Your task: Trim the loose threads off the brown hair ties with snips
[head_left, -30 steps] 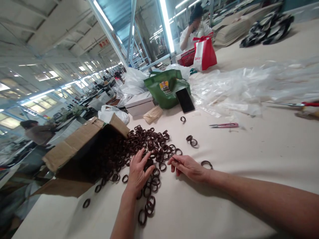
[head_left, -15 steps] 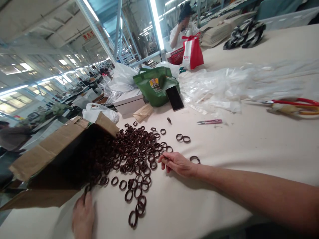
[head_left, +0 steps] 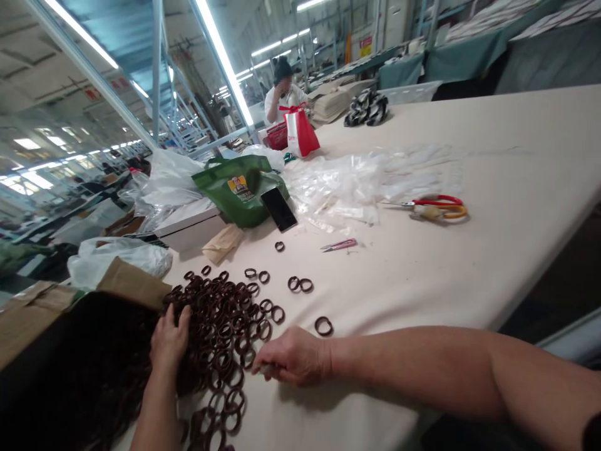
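A heap of dark brown rings (head_left: pixel 220 326) spills from an open cardboard box (head_left: pixel 136 285) onto the pale tabletop. My left hand (head_left: pixel 169 338) reaches over the heap's left side near the box mouth, fingers apart and touching rings. Just right of the heap, my right hand (head_left: pixel 293 357) is closed, with thumb and fingers pinched at a small greyish thing too indistinct to name. Above that wrist lies a single ring (head_left: pixel 323 326). Two rings (head_left: pixel 300 284) touch each other farther back.
Pink thread snips (head_left: pixel 339 245) and red-and-orange-handled scissors (head_left: pixel 432 208) lie beyond. A phone (head_left: pixel 279 210) leans on a green bag (head_left: pixel 241 191) beside a white box (head_left: pixel 190 225). Plastic sheets (head_left: pixel 347 181) spread behind. A person (head_left: pixel 284 94) sits across the table near a red-and-white bag (head_left: pixel 301 133).
My left hand has moved from the box's lower front edge up onto the ring heap, its fingers now spread. My right hand stays closed beside the heap. The view has swung right.
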Tool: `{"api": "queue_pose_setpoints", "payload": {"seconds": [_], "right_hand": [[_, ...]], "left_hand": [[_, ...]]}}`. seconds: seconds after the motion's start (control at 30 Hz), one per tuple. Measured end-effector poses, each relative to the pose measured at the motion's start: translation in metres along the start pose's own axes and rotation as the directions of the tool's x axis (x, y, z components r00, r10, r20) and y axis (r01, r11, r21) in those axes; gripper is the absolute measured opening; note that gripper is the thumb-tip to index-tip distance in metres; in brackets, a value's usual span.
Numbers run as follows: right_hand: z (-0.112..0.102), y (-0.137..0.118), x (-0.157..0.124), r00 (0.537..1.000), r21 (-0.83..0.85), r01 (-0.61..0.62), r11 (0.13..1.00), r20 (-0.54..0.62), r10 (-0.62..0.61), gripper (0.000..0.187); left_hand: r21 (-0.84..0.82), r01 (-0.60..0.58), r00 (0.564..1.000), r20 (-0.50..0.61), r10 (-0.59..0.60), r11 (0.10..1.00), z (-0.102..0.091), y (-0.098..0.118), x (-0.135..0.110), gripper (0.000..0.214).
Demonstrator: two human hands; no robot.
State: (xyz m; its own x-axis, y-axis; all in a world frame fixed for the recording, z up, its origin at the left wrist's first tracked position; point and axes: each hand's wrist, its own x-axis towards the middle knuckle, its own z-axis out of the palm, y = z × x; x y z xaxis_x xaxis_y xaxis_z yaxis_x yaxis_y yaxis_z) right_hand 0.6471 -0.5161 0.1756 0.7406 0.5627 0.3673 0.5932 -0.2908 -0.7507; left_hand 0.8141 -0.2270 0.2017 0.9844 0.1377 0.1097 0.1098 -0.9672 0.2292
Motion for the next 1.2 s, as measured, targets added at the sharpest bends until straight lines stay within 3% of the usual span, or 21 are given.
{"api": "queue_pose_setpoints", "payload": {"seconds": [0.17,0.23,0.3,0.37,0.47,0.57,0.67,0.83,0.97,1.07,1.2], "right_hand": [[0.01,0.007,-0.002,0.992,-0.222,0.123,0.967,0.032,-0.119,0.024],[0.011,0.007,-0.002,0.992,-0.269,0.129,0.955,0.036,-0.124,0.024],[0.011,0.006,-0.001,0.99,-0.28,0.138,0.95,0.013,-0.14,0.024],[0.011,0.004,-0.002,0.985,-0.264,0.165,0.95,-0.013,-0.174,0.023],[0.01,0.001,-0.002,0.972,-0.237,0.219,0.946,-0.034,-0.234,0.021],[0.009,-0.001,-0.002,0.966,-0.233,0.238,0.943,-0.04,-0.254,0.021],[0.01,-0.001,-0.001,0.967,-0.235,0.23,0.944,-0.054,-0.249,0.021],[0.012,0.002,0.0,0.95,-0.229,0.248,0.941,-0.134,-0.283,0.019],[-0.001,0.0,0.0,0.91,-0.134,0.315,0.94,-0.24,-0.339,0.018],[-0.025,-0.014,-0.002,0.883,0.045,0.238,0.97,-0.426,-0.196,0.02],[-0.057,-0.036,-0.011,0.744,0.304,0.048,0.952,-0.646,0.168,0.029]], "left_hand": [[0.011,-0.112,0.993,0.041,0.111,0.994,0.024,0.057,0.006,0.075],[0.049,-0.141,0.988,-0.063,0.144,0.989,0.024,0.076,-0.004,0.073],[0.091,-0.237,0.939,-0.232,0.252,0.967,0.019,0.094,-0.015,0.062],[0.115,-0.413,0.849,-0.311,0.427,0.904,0.014,0.113,-0.024,0.048],[0.09,-0.595,0.78,-0.172,0.601,0.799,0.011,0.142,-0.031,0.032],[0.08,-0.592,0.801,-0.054,0.596,0.802,0.02,0.166,-0.032,0.021],[0.09,-0.535,0.843,-0.017,0.538,0.84,0.031,0.18,-0.031,0.017],[0.07,-0.456,0.888,-0.038,0.459,0.887,0.035,0.194,-0.034,0.011],[-0.043,-0.406,0.912,-0.09,0.401,0.913,0.02,0.198,-0.044,0.014],[-0.177,-0.323,0.946,-0.093,0.311,0.93,-0.005,0.189,-0.064,0.025],[-0.315,-0.272,0.962,-0.088,0.257,0.909,-0.041,0.168,-0.115,0.037]]}}
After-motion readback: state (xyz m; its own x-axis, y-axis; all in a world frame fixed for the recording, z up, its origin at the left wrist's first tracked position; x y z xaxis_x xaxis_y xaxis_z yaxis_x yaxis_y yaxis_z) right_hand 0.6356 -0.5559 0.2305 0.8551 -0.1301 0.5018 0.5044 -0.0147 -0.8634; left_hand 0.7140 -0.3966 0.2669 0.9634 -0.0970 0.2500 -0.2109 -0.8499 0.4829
